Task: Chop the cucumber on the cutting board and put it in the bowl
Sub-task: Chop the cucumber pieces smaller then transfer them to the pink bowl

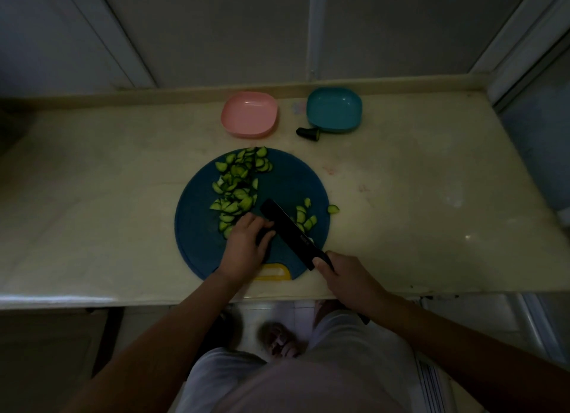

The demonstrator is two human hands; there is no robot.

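Observation:
A round blue cutting board [287, 178] lies on the counter with a heap of cucumber slices [237, 184] on its left half and a smaller group of slices [305, 218] to the right of the blade. My right hand [345, 277] grips the handle of a black knife [287, 227], whose blade points up and left across the board. My left hand [246, 246] rests fingers-down on the board, pinching a dark cucumber piece against the blade; that piece is mostly hidden. A pink bowl [249, 113] and a teal bowl [334, 108] stand behind the board, both holding nothing.
A cut cucumber end [308, 132] lies on the counter in front of the teal bowl. One slice [333, 209] sits at the board's right rim. The counter's front edge [185, 298] runs just below the board, with my legs and a foot beneath.

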